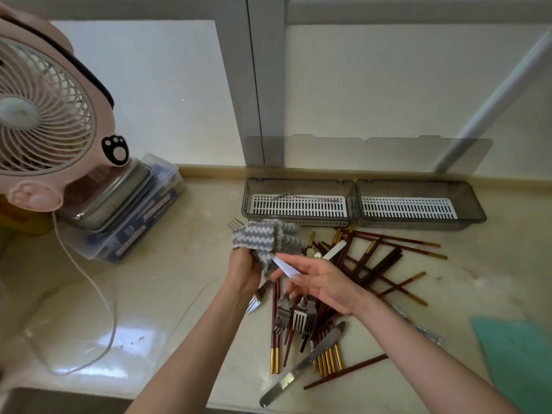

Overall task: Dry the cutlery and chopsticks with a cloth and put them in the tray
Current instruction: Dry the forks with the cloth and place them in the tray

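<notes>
My left hand [243, 271] grips a grey-and-white striped cloth [263, 239] wrapped round a fork, whose tines [234, 224] poke out at the cloth's far left. My right hand [324, 283] pinches that fork's white handle [285, 268]. Just behind stands a grey two-compartment tray [355, 204] with white slotted inserts. One piece of cutlery [304, 197] lies in its left compartment. Under and beside my hands lies a heap of brown, gold-tipped chopsticks [379, 258], several forks [295, 316] and a table knife [301, 366].
The tray's clear lid [367, 150] stands open against the window. A pink fan [44, 115] sits at the left beside stacked metal and plastic boxes [119, 204], its white cable [100, 294] trailing over the counter. A green cloth [519, 357] lies at the right edge.
</notes>
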Action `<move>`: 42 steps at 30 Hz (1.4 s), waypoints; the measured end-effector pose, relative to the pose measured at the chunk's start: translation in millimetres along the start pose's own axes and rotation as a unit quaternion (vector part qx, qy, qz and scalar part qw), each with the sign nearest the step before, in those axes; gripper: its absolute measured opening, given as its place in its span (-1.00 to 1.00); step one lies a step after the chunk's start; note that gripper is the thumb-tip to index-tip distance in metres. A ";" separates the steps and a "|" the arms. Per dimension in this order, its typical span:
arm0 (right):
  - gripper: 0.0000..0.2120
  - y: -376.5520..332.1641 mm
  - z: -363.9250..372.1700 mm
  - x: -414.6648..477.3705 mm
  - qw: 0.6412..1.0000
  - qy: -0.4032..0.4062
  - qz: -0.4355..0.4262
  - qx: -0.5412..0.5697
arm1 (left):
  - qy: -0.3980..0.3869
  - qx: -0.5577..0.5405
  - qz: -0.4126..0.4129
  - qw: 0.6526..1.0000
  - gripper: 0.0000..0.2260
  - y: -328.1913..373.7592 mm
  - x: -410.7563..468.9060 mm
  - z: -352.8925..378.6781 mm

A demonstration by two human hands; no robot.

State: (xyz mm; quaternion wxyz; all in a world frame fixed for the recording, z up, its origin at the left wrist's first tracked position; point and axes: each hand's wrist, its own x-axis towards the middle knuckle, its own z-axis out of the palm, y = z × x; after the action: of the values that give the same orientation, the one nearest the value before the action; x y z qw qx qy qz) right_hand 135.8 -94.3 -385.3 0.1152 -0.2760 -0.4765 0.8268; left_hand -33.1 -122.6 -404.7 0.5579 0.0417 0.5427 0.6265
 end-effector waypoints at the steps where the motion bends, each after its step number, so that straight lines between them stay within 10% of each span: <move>1: -0.57 1.5 0.4 1.0 1.000 0.019 -0.010 0.014 | -0.007 0.004 0.005 1.000 -0.77 -1.1 -4.4 2.3; 6: -0.85 -0.1 10.6 14.0 0.978 0.199 -0.031 0.047 | -0.057 0.084 0.003 0.995 -0.81 -11.7 -24.2 15.9; 10: -0.70 4.2 8.8 18.3 0.947 0.317 0.014 -0.047 | -0.082 0.155 0.054 0.983 -0.85 -11.6 -35.5 20.4; 18: -0.80 -26.2 -1.2 29.4 0.939 0.317 -0.072 -0.115 | -0.121 0.439 0.070 0.887 -0.79 7.1 -30.2 22.4; 24: -0.79 -55.5 -9.3 49.4 0.913 0.337 -0.142 -0.178 | -0.083 0.399 0.045 0.912 -0.79 12.1 -28.3 6.6; 28: -0.77 -65.1 -46.1 68.6 0.779 0.386 -0.092 -0.485 | -0.004 0.329 0.054 0.943 -0.75 26.9 -25.8 -24.3; 31: -0.62 -72.1 -57.2 80.2 0.708 0.360 -0.034 -0.607 | 0.020 0.268 0.056 0.962 -0.77 37.2 -24.8 -35.1; 36: -0.79 -54.2 -27.6 84.4 0.725 0.203 -0.144 -0.642 | 0.069 0.176 0.020 0.982 -0.80 38.7 -22.6 -41.0; 42: -0.65 14.7 -7.8 74.3 0.694 0.002 -0.003 -0.720 | 0.024 0.146 0.032 0.988 -0.76 35.3 -20.4 -60.7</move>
State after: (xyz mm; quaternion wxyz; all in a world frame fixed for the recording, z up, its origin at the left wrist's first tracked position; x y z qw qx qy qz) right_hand 80.2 -62.6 -426.7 -0.1150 -0.2748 -0.9265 0.2299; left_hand -88.5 -168.8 -392.5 0.5123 0.1251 0.6403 0.5586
